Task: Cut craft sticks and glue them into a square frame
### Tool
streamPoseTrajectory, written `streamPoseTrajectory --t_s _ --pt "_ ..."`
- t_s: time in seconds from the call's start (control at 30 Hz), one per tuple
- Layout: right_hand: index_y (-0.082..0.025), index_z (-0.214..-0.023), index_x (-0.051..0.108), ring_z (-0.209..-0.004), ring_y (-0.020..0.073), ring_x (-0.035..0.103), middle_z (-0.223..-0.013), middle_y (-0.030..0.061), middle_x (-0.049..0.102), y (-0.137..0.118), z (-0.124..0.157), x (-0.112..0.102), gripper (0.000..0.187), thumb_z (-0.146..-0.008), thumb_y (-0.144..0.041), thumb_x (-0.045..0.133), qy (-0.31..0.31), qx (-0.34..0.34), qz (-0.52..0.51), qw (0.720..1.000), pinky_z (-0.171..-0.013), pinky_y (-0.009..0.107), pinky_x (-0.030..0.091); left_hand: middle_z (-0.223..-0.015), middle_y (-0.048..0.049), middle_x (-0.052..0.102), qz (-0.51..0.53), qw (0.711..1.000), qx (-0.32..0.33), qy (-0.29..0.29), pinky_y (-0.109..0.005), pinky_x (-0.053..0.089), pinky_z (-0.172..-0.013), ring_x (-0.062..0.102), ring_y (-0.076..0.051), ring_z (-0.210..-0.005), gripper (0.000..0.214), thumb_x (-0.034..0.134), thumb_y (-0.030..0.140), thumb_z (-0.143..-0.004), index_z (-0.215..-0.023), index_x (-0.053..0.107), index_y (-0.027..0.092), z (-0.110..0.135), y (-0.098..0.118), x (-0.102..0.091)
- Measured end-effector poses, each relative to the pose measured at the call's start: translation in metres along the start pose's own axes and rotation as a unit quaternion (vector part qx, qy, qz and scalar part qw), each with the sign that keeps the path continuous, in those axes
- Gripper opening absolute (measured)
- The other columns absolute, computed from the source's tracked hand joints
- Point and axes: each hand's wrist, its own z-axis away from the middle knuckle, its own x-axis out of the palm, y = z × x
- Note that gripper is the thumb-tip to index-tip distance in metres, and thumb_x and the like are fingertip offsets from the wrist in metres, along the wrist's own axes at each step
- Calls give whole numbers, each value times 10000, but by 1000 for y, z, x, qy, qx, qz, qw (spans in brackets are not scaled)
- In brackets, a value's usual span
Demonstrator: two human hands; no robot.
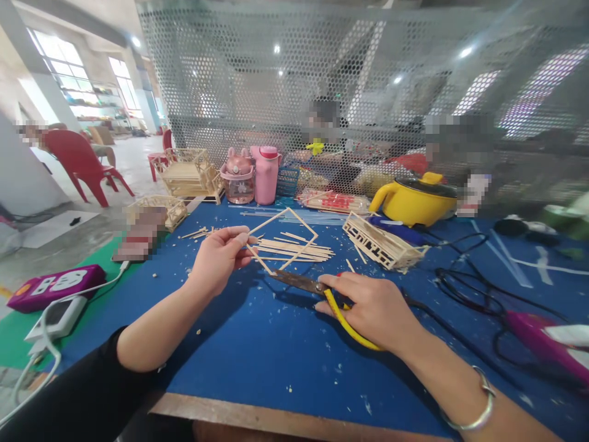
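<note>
My left hand (219, 255) is closed in a pinch on one corner of a square frame of thin wooden sticks (294, 220), holding it tilted above the blue table (257, 344). My right hand (370, 307) grips yellow-handled scissors (304, 283). Their dark blades point left, with the tip close to the frame's lower corner. Loose sticks (294, 248) lie on the table just behind the frame.
A small stick-built model (381, 244) lies right of the frame, with a yellow pot (414, 199) behind it. Pink bottles (265, 175) and stick houses (188, 173) stand at the back left. A purple power strip (50, 285) sits left, a glue gun (543, 334) and black cables right.
</note>
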Motion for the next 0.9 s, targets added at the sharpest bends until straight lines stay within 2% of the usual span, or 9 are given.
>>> streamPoseTrajectory --t_s 0.27,0.63,0.77,0.9 --pt "-206 -1017 670 -676 142 626 -764 27 680 0 0 1 387 -794 -500 554 40 -21 43 998 -511 234 372 -787 -36 678 5 1000 -16 -3 -138 496 -452 621 -71 -545 119 567 132 -791 -910 576 138 -1 -1 0" --pt "-211 -1019 678 -624 140 580 -705 25 670 3 -1 0 266 -826 -297 517 56 -53 88 993 -568 260 362 -767 -42 674 10 999 -36 -5 -136 480 -419 615 -77 -530 104 562 112 -785 -885 576 135 -2 -3 0" --pt "-223 -1034 671 -604 139 580 -680 13 668 1 1 -1 269 -830 -309 518 53 -51 106 992 -557 261 347 -750 -34 668 13 999 -40 -10 -134 479 -417 611 -73 -523 91 554 111 -791 -876 573 136 -4 -5 0" --pt "-228 -1025 668 -601 142 601 -679 10 675 0 2 1 300 -840 -408 516 37 -44 99 993 -523 258 339 -745 -33 664 10 999 -50 -14 -134 485 -419 619 -77 -530 106 546 102 -795 -893 572 133 -5 -6 -1"
